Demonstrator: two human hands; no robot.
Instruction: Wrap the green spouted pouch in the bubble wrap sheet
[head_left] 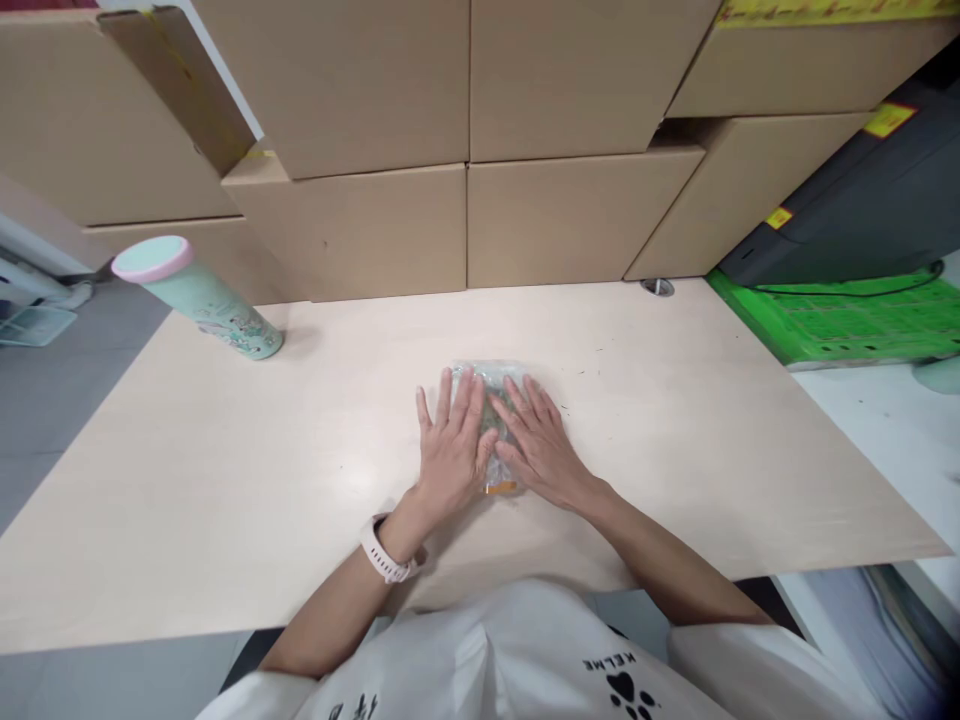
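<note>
A clear plastic bag (501, 470) with something greenish inside lies flat on the light wooden table (225, 480). It has an orange strip at its near edge. My left hand (451, 440) rests flat over the bag's left side, fingers spread. Over its right side lies my right hand (541, 440), also flat with fingers apart. Both palms hide much of the bag, so its contents are hard to make out. A pale watch band circles my left wrist.
A mint-green tumbler (217, 310) with a pink-rimmed lid stands at the back left. Cardboard boxes (555, 220) are stacked along the far edge. To the right, a dark grey case (862, 190) sits on a green plastic crate (840, 320). Small dark specks dot the tabletop.
</note>
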